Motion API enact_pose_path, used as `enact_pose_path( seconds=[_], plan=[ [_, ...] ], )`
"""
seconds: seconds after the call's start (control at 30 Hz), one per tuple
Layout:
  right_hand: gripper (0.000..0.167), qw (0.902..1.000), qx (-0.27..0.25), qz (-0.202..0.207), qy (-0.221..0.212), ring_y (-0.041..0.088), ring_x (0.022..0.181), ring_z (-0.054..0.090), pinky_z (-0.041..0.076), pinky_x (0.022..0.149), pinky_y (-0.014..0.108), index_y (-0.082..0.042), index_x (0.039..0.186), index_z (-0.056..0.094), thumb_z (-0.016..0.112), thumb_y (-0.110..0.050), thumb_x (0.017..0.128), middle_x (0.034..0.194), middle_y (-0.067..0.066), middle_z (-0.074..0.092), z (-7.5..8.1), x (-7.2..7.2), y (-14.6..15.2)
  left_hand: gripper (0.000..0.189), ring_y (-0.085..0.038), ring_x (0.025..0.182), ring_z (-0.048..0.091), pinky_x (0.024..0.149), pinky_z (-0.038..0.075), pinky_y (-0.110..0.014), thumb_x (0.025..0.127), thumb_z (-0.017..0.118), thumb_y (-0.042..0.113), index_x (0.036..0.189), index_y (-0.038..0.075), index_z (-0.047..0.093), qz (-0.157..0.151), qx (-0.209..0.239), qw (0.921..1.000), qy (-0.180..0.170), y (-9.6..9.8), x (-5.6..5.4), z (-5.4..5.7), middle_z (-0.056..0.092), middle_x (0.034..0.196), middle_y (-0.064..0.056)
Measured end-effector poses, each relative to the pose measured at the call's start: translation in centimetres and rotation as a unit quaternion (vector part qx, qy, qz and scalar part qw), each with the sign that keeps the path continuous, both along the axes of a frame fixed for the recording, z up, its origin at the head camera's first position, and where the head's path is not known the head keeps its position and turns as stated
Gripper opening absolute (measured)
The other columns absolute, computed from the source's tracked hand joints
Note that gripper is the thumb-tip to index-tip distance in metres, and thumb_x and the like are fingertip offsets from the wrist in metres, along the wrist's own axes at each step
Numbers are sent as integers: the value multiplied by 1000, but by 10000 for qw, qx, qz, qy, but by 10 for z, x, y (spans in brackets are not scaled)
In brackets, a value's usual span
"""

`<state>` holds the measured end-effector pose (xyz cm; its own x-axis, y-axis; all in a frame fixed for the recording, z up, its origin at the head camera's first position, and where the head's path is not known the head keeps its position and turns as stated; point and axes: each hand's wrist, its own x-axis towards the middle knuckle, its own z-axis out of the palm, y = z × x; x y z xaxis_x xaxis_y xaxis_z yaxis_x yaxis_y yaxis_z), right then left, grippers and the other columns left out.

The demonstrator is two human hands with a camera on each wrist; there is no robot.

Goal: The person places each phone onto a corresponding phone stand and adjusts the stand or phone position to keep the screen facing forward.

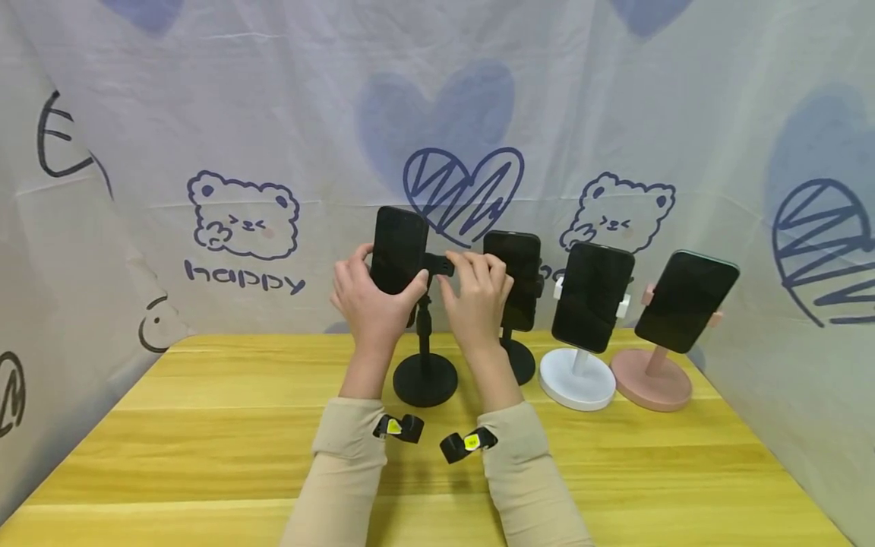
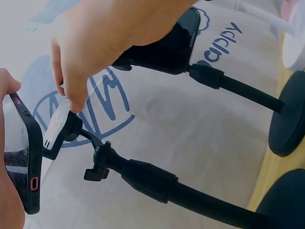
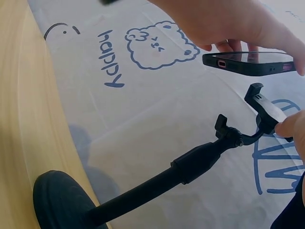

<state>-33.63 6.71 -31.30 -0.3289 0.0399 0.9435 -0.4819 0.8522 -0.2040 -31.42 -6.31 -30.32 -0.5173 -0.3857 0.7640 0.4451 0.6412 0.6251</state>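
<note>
My left hand grips a black-framed smartphone by its edges, screen toward me and held upright. Just right of it, my right hand pinches the end of the black clamp that tops a phone stand. This stand has a black pole on a round black base. In the right wrist view a gap shows between the phone and the clamp, whose one jaw points toward it. The left wrist view shows the phone beside the clamp, with fingers on the clamp's far end.
To the right stand a black phone stand, a white one and a pink one, each with a dark-screened phone clamped in it. The wooden table ends at a printed cloth backdrop.
</note>
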Motion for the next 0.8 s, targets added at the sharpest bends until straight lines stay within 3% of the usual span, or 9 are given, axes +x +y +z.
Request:
enact_pose_path(
  seconds=[0.3, 0.8],
  plan=[
    [28, 9999, 125, -6, -115, 27, 105, 49, 35, 82, 42, -13, 114, 71, 73, -24, 87, 111, 8, 67, 3, 2, 3, 80, -29, 86, 43, 75, 22, -42, 69, 75, 58, 128, 8, 54, -460, 209, 9987, 67, 3, -6, 4, 48, 97, -16],
    [27, 9995, 259, 154, -78, 26, 100, 50, 36, 78, 40, -12, 111, 72, 75, -23, 86, 114, 5, 72, 7, 5, 9, 78, -28, 83, 46, 79, 29, -44, 68, 76, 56, 125, 7, 57, -747, 329, 9966, 57, 18, -8, 4, 49, 94, -16]
  ],
)
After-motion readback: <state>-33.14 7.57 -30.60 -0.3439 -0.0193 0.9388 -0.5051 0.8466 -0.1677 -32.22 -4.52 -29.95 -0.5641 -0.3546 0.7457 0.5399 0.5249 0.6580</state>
